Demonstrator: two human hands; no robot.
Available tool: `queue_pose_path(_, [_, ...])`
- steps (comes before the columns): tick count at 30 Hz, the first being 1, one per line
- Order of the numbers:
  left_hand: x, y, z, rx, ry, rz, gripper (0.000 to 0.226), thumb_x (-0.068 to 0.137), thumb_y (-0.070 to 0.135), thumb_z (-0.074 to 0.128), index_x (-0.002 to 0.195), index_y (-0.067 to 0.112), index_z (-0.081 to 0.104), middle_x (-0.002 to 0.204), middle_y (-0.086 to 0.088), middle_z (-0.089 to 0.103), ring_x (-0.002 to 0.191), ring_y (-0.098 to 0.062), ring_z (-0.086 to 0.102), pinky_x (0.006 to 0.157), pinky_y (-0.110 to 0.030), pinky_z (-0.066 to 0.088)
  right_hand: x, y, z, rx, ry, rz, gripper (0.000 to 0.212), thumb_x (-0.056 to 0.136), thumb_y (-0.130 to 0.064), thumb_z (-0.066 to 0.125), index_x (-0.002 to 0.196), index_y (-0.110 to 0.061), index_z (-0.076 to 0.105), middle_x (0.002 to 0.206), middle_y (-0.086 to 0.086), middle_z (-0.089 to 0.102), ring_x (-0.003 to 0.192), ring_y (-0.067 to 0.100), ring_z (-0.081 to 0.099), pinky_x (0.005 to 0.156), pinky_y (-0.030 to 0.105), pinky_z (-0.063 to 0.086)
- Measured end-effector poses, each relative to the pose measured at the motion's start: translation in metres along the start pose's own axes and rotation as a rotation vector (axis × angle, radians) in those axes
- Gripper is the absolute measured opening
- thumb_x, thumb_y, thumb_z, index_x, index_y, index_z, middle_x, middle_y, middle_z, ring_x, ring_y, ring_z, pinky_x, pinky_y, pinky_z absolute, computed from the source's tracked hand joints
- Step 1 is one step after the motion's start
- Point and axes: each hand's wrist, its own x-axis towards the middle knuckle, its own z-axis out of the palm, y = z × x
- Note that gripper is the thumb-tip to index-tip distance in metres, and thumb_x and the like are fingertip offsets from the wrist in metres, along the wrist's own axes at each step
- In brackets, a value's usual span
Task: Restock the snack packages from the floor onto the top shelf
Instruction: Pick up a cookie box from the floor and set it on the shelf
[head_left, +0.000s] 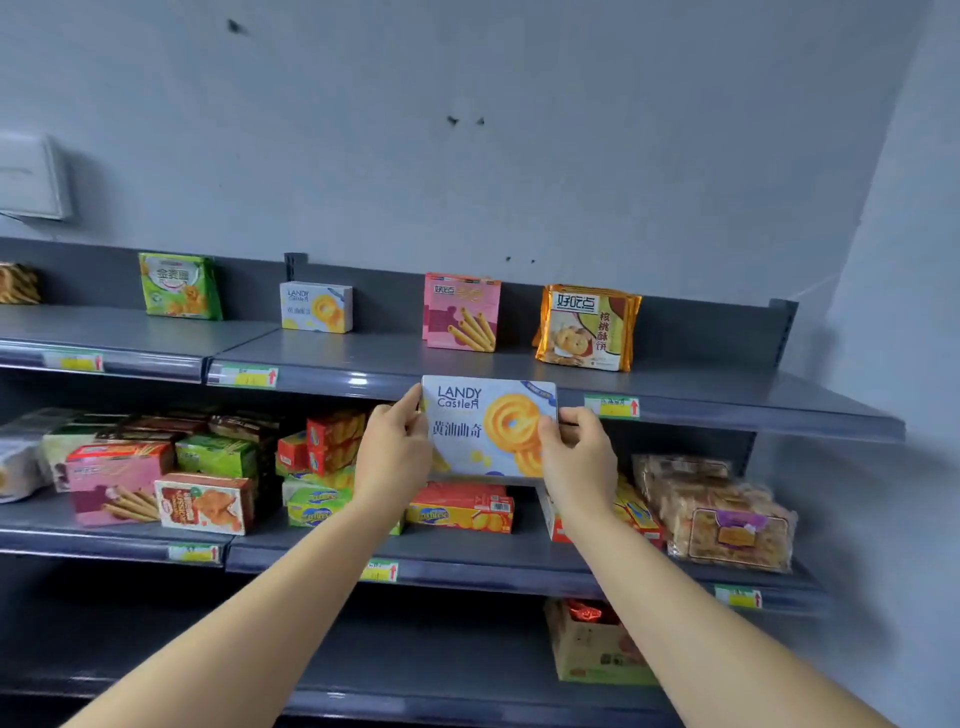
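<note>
Cookie box going up
Left hand (396, 451) and right hand (577, 453) grip Landy Castle box (488, 426) by its sides, front of top shelf (701, 395).

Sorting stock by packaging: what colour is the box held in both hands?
The Landy Castle box is white and pale blue with yellow cookies; head view.

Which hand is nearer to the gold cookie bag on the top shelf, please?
Right. The right hand grips the held box directly below the gold cookie bag; the left hand grips it farther left.
</note>
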Motion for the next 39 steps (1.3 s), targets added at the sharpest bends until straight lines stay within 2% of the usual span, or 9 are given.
queue_pose_path(5, [0.067,-0.02,-0.032,0.009,0.051,-0.013,0.043,0.1,0.019,0.038,0.139,0.034,0.047,0.108,-0.003,0.049,0.081,-0.022,0.053,0.068,-0.032,0.042,0.031,-0.024,0.071,0.049,-0.037,-0.025,0.016,0.095,-0.033,0.052,0.105,-0.022,0.058,0.092,-0.01,0.062,0.089,0.015,0.06,0.073,0.031,0.046])
queue_pose_path(9, [0.113,-0.035,-0.056,0.053,0.071,-0.014,0.046,0.1,0.02,0.036,0.142,0.034,0.042,0.092,-0.003,0.045,0.056,-0.012,0.04,0.051,-0.028,0.031,0.054,-0.039,0.121,0.084,-0.079,-0.052,0.019,0.096,-0.032,0.052,0.11,-0.02,0.058,0.094,-0.01,0.06,0.088,0.013,0.058,0.071,0.028,0.044])
queue_pose_path(15, [0.18,-0.054,-0.079,0.09,0.117,-0.028,0.045,0.1,0.023,0.036,0.144,0.032,0.039,0.121,-0.011,0.057,0.067,-0.02,0.049,0.061,-0.033,0.039,0.096,-0.052,0.193,0.151,-0.162,-0.065,0.017,0.095,-0.032,0.054,0.106,-0.02,0.059,0.082,-0.019,0.055,0.084,0.013,0.059,0.073,0.032,0.048])
queue_pose_path(17, [0.203,-0.059,-0.082,0.085,0.135,-0.035,0.046,0.1,0.02,0.036,0.145,0.03,0.04,0.111,-0.016,0.058,0.063,-0.025,0.05,0.057,-0.036,0.04,0.115,-0.054,0.216,0.184,-0.186,-0.079,0.015,0.095,-0.03,0.055,0.104,-0.018,0.059,0.084,-0.013,0.06,0.084,0.014,0.061,0.068,0.029,0.046])
queue_pose_path(22, [0.26,-0.079,-0.089,0.044,0.182,-0.04,0.048,0.098,0.014,0.035,0.142,0.03,0.046,0.067,0.001,0.038,0.049,-0.013,0.027,0.05,-0.028,0.024,0.159,-0.061,0.268,0.189,-0.248,-0.122,0.013,0.095,-0.028,0.056,0.104,-0.019,0.058,0.089,-0.009,0.061,0.08,0.011,0.058,0.056,0.021,0.038])
queue_pose_path(26, [0.3,-0.095,-0.101,0.019,0.198,-0.075,0.046,0.098,0.015,0.037,0.141,0.03,0.047,0.073,-0.001,0.049,0.054,-0.014,0.032,0.054,-0.028,0.027,0.185,-0.065,0.31,0.171,-0.312,-0.138,0.012,0.094,-0.027,0.057,0.102,-0.019,0.057,0.088,-0.012,0.06,0.08,0.01,0.058,0.056,0.021,0.039])
queue_pose_path(30, [0.336,-0.11,-0.113,0.017,0.192,-0.103,0.044,0.098,0.016,0.037,0.139,0.029,0.049,0.092,-0.006,0.067,0.059,-0.013,0.042,0.055,-0.026,0.033,0.209,-0.068,0.353,0.13,-0.34,-0.107,0.009,0.089,-0.026,0.061,0.095,-0.02,0.057,0.08,-0.018,0.059,0.084,0.013,0.061,0.075,0.032,0.049])
queue_pose_path(36, [0.4,-0.149,-0.132,0.035,0.132,-0.09,0.044,0.093,0.008,0.033,0.106,0.039,0.062,0.056,0.013,0.054,0.052,-0.013,0.038,0.055,-0.027,0.031,0.236,-0.071,0.422,0.104,-0.393,-0.05,0.015,0.083,-0.02,0.068,0.092,-0.018,0.057,0.092,-0.005,0.067,0.088,0.018,0.066,0.081,0.037,0.055])
queue_pose_path(39, [0.437,-0.17,-0.141,0.05,0.065,-0.119,0.046,0.088,0.011,0.032,0.114,0.033,0.063,0.065,0.007,0.06,0.055,-0.016,0.042,0.057,-0.03,0.038,0.248,-0.073,0.45,0.054,-0.377,-0.012,0.019,0.078,-0.017,0.071,0.09,-0.019,0.056,0.093,-0.003,0.066,0.091,0.021,0.065,0.084,0.041,0.055])
